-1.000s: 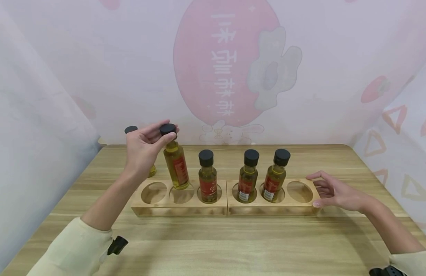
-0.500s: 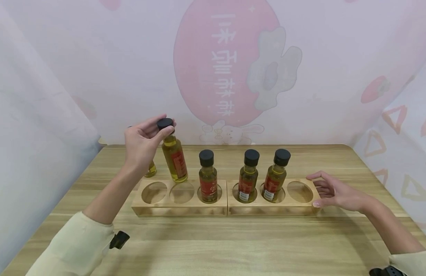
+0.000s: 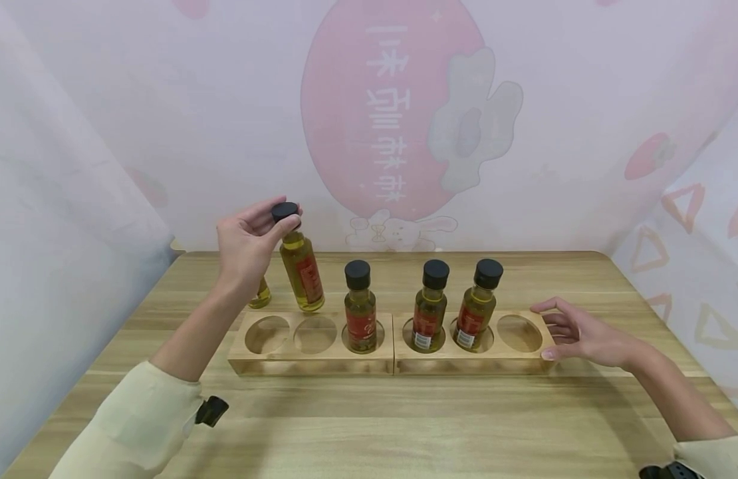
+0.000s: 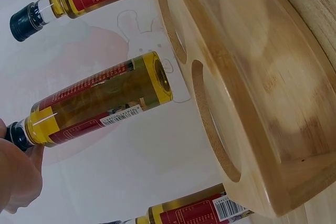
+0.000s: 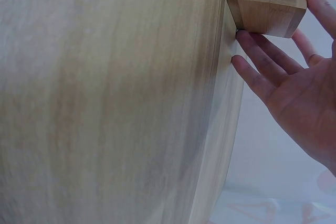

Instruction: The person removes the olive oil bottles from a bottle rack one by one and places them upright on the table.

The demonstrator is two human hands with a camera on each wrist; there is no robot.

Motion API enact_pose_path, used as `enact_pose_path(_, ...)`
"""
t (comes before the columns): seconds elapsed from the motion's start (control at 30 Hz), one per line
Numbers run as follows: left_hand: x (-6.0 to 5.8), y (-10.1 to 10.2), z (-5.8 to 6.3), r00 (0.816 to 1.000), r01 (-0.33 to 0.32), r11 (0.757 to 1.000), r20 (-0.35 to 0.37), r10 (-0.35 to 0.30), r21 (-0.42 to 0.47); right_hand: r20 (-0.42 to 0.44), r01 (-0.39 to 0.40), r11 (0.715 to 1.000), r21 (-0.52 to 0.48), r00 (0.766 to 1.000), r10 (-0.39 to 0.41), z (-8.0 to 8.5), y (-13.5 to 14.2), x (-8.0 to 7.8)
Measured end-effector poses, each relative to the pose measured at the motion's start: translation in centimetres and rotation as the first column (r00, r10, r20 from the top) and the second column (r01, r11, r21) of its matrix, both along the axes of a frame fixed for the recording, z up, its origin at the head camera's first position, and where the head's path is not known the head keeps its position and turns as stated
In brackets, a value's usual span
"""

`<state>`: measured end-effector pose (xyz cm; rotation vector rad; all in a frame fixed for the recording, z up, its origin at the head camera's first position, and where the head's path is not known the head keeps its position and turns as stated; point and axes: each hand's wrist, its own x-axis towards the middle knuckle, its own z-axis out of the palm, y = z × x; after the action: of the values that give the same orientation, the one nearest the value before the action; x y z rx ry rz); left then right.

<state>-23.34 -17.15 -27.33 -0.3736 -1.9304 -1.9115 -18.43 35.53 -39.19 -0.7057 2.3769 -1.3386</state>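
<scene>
My left hand [image 3: 243, 246] grips the black cap of an oil bottle [image 3: 303, 269] with a red label. In the left wrist view this oil bottle [image 4: 100, 100] hangs apart from the wooden rack [image 4: 231, 87], its base out of the holes. The two leftmost round holes of the rack [image 3: 312, 366] hold no bottle. At the rack's right end my right hand [image 3: 584, 332] holds the corners between thumb and fingers. From the right wrist view, the fingers of the right hand [image 5: 299, 85] reach round the end, some fingertips touching the table.
Three similar bottles stand in the rack: a middle bottle [image 3: 360, 319], another bottle [image 3: 429, 316] and a right bottle [image 3: 477, 313]. Behind my left hand a further bottle [image 3: 261, 296] is mostly hidden. A printed cloth [image 3: 560, 199] hangs behind the wooden table [image 3: 405, 426].
My left hand has raised the oil bottle up and slightly left, away from the second hole. The right hand and the rack have stayed in place.
</scene>
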Motion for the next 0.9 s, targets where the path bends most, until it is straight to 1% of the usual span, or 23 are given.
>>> enact_pose_path(0.2, -0.5, -0.1, -0.3, 1.0, 0.0, 0.999, 0.024, 0.0, 0.038, -0.006, 0.003, 1.0, 0.003, 1.0, -0.003, -0.1, 0.1, -0.1)
enact_pose_path(0.33, -0.8, -0.1, -0.5, 0.999, -0.006, 0.999, 0.034, 0.005, 0.04, -0.006, 0.008, 1.0, 0.004, 1.0, -0.008, -0.1, 0.1, 0.0)
enact_pose_path(0.53, -1.2, -0.2, -0.9, 0.998, -0.033, 0.999, 0.046, 0.031, 0.035, -0.004, 0.003, 1.0, -0.003, 1.0, -0.003, -0.1, 0.1, 0.1)
enact_pose_path(0.7, -1.5, -0.3, -1.4, 0.996, -0.056, 0.998, 0.072, 0.053, 0.036, -0.006, -0.013, 1.0, -0.008, 1.0, 0.013, -0.1, 0.2, 0.1)
enact_pose_path(0.77, -1.6, -0.4, -1.6, 0.994, -0.068, 0.997, 0.085, 0.066, 0.026, -0.01, -0.015, 1.0, -0.007, 1.0, 0.015, -0.1, 0.2, 0.1)
enact_pose_path(0.9, -1.9, -0.4, -1.9, 0.987, -0.107, 0.994, 0.118, 0.11, -0.028, -0.012, -0.015, 1.0, -0.008, 1.0, 0.015, -0.1, 0.2, 0.1)
